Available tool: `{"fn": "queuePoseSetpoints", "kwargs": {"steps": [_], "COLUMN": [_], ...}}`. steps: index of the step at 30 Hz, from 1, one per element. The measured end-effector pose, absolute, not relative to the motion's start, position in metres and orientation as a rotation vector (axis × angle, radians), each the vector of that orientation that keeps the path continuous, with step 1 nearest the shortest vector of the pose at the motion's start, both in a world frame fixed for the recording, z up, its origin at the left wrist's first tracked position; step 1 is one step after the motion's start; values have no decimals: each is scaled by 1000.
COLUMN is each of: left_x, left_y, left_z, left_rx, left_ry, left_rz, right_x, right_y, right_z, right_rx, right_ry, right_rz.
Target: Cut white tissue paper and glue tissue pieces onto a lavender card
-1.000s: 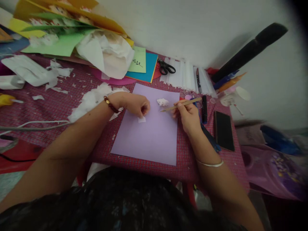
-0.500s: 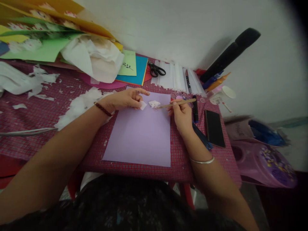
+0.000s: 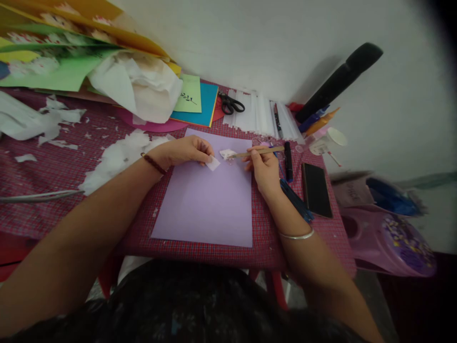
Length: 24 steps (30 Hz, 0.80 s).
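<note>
A purple sheet of paper [image 3: 207,205] lies on the checked tablecloth in front of me. Over its upper left part, my left hand [image 3: 194,150] is closed, pinching a small white piece of paper [image 3: 213,163] between thumb and finger. My right hand [image 3: 264,166] grips a flat wooden stick [image 3: 266,151] at the sheet's right edge. The stick's far tip touches or hovers at a small white paper clump [image 3: 227,154] on the upper part of the sheet; contact is hard to tell.
Left of the sheet lies a heap of white paper pieces [image 3: 110,159]. Behind are black-handled scissors [image 3: 232,104], a blue sheet [image 3: 205,105] and clear glue sticks [image 3: 262,114]. A black marker [image 3: 288,162], a phone [image 3: 316,190] and a paper cup [image 3: 330,140] stand or lie rightward.
The left index finger, stretched out before, has curled in, and the white paper piece now shows more fully. The wooden stick's tip has shifted slightly left against the white clump.
</note>
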<state>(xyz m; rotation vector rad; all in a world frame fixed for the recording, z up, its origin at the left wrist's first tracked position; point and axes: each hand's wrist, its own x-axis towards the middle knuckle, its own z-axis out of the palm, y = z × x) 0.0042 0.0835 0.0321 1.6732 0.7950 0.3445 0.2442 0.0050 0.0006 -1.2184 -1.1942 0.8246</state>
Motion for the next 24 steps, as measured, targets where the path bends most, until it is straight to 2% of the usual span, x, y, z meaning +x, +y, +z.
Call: {"fn": "queuePoseSetpoints", "kwargs": {"steps": [10, 19, 24], "left_x": [7, 50, 59], "left_y": [82, 65, 64], "left_z": [30, 23, 21], "left_rx": [1771, 1694, 1788], "left_ry": [791, 976, 1101], "left_rz": [384, 668, 735], "right_x": [244, 244, 244], "right_y": [7, 7, 1], "right_z": [1, 3, 10], "right_rx": [-1247, -1269, -1235], "right_ry": [-1162, -1071, -1094], "right_rz": [831, 881, 757]}}
